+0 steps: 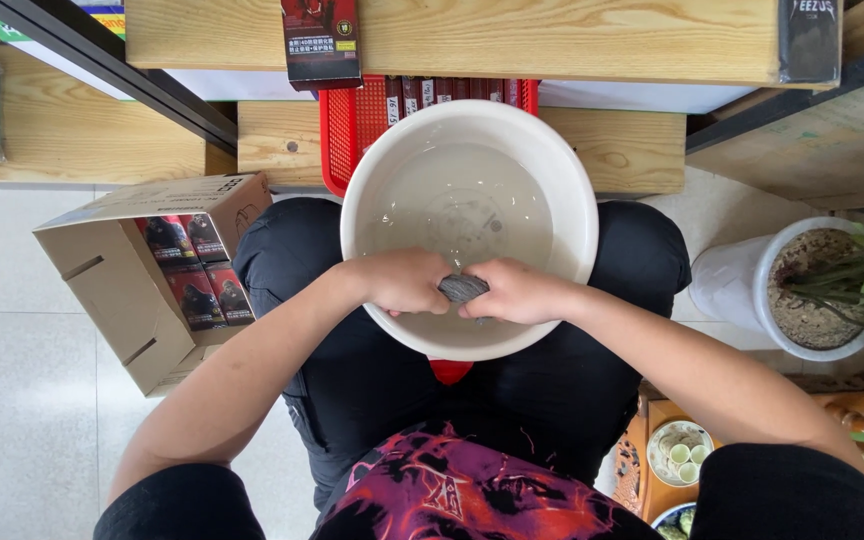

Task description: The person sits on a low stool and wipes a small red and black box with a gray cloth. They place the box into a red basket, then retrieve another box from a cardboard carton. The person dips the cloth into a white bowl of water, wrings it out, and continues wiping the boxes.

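Both hands were closed on a grey cloth [463,288] over the near rim of a white basin [562,170] holding water: left hand [404,282], right hand [517,292]. The cloth appeared soft, wet and limp, best gripped at both ends.

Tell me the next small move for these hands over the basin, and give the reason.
Probably twist the two hands in opposite directions to wring the grey cloth. The left hand and right hand each have a closed grip on one end of it, bunched tight between them, just above the cloudy water in the white basin, so the drips would fall back in.
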